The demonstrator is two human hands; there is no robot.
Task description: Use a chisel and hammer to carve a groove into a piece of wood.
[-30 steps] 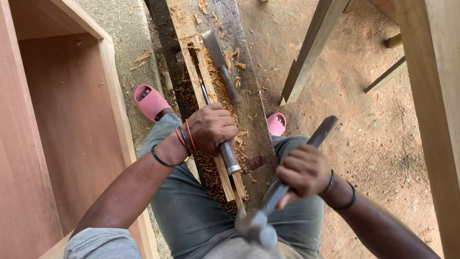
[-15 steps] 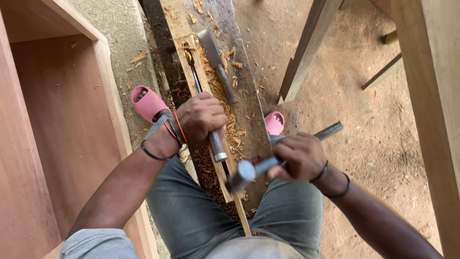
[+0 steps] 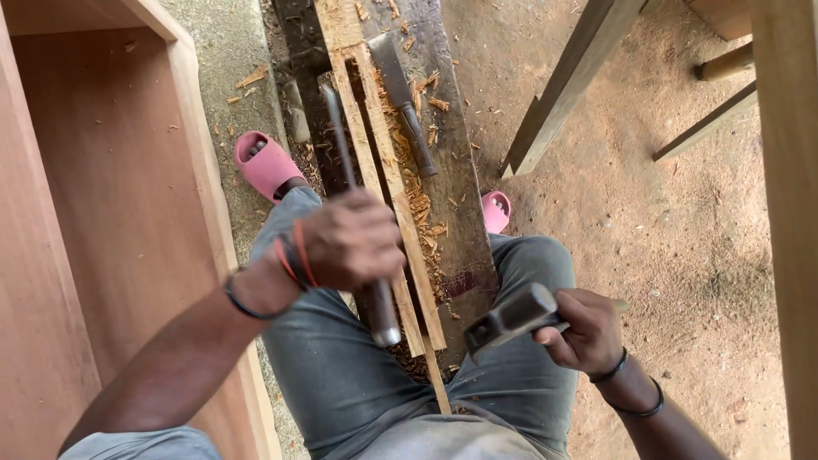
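Note:
My left hand (image 3: 351,241) grips a metal chisel (image 3: 381,312) upright over a narrow pale wooden strip (image 3: 388,175) that lies lengthwise on a dark plank (image 3: 464,221) between my knees. My right hand (image 3: 588,328) holds a hammer just behind its dark steel head (image 3: 509,317), which hangs a little right of the chisel's butt end without touching it. Wood chips (image 3: 419,204) lie along the strip.
A second wide-bladed chisel (image 3: 402,98) and a thin metal rod (image 3: 336,128) lie on the plank further ahead. A reddish wooden cabinet frame (image 3: 102,213) stands at the left. Pink slippers (image 3: 266,164) flank the plank. Timber legs (image 3: 571,85) rise over sandy ground at the right.
The hammer came down from a raised position to the chisel's end and now sits just off it to the right. The view has shifted closer to the hands.

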